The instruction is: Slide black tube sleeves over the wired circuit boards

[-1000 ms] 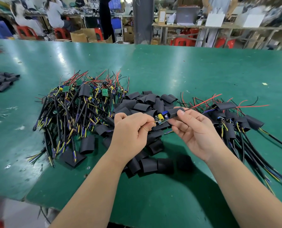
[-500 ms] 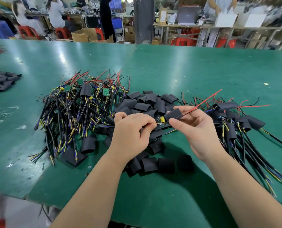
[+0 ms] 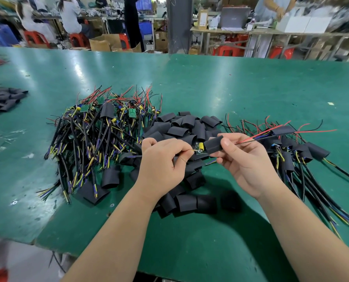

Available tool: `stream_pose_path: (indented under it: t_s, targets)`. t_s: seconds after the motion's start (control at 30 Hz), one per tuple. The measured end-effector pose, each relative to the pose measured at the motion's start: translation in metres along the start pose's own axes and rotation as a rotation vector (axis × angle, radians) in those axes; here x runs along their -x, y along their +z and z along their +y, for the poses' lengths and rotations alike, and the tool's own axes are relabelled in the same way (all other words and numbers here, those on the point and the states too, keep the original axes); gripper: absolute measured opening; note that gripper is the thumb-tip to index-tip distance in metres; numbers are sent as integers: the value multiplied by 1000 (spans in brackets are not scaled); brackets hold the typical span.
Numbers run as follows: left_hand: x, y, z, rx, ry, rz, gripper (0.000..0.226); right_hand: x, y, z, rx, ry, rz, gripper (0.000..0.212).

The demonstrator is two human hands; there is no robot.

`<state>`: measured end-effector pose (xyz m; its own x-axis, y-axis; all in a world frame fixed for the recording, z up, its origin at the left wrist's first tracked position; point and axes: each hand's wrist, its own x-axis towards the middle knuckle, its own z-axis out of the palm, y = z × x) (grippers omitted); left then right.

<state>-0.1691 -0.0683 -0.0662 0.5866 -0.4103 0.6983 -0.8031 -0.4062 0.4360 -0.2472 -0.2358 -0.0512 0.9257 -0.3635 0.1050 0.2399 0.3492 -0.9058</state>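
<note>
1. currently the left hand has its fingers curled and pinches the thin leads at the left end of a small circuit board. the board hangs above the desk, just over the heap of loose sleeves in the middle.
2. the right hand pinches one black sleeve between thumb and fingers. the sleeve covers only the board's right end, so the yellow part and the green left end are bare. red and black wires run out of the sleeve's right mouth, past the thumb.
3. the step in hand looks like the push itself, perhaps half done. use the left pinch as a firm anchor, draw the board taut, and slide the sleeve leftward in line with the board. a tilted mouth would likely catch on the yellow part.
4. squeeze the sleeve by its folded edges so the flat mouth rounds open. pressing its broad faces would probably clamp it on the board.
5. let the red and black wires trail straight through. stop once the board is hidden at both ends.
6. a tangle of bare boards lies on the left. the sleeved ones lie on the right, likely where this piece goes.
</note>
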Motion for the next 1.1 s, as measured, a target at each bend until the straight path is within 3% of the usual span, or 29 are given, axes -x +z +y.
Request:
stream_pose_path:
  t_s: [0.3,0.57,1.1]
  targets:
    - [-2,-4,-2,47,-58,1,16,-1,-2,2,35,18,-81,30]
    - [-1,-3,-1,45,-72,-26,17,2,2,7,183,-27,-18,34]
    - [-3,-5,3,140,-126,-12,17,0,-3,2,283,-97,-54,43]
